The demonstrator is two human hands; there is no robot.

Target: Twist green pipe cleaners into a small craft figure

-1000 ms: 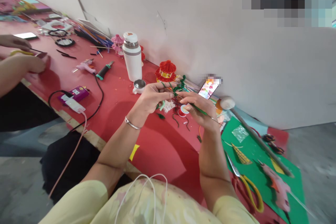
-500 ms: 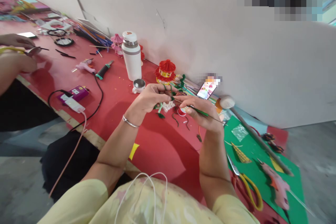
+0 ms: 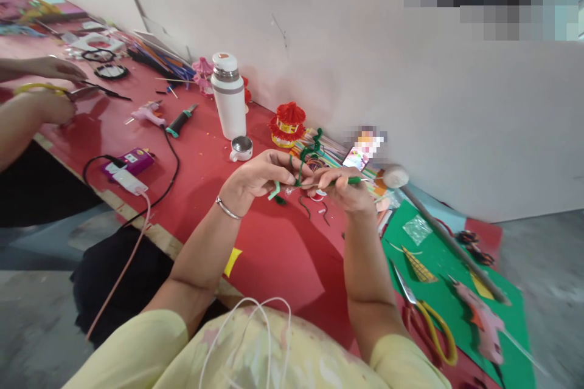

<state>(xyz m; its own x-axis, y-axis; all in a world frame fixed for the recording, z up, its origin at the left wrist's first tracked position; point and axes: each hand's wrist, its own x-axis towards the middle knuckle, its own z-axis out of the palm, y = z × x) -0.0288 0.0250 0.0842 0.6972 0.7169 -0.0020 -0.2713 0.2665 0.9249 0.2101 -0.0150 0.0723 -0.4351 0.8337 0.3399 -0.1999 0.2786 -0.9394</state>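
Green yarn (image 3: 298,175) is looped over the fingers of my left hand (image 3: 260,175), which pinches a small green stitched bit between thumb and fingertips. Closed around a crochet hook (image 3: 354,180) with a green grip, my right hand (image 3: 350,197) keeps its thin metal shaft pointing left. The hook's tip meets the yarn at my left fingertips; the exact stitch is too small to make out. A pale green strip (image 3: 274,191) hangs just below my left hand. Past the hands, a dark green yarn strand (image 3: 314,144) curls on the table.
A white thermos (image 3: 229,100) and its cup (image 3: 241,148) stand behind my left hand. Right lie a lit phone (image 3: 358,155), yellow-handled scissors (image 3: 433,328) and a pink glue gun (image 3: 481,322). At left, another person's hands (image 3: 57,106) work with scissors above the red table (image 3: 274,243).
My right hand has shifted slightly left and down, and the hook now lies nearly level. The other person's hands and scissors have moved right, to the black strips.
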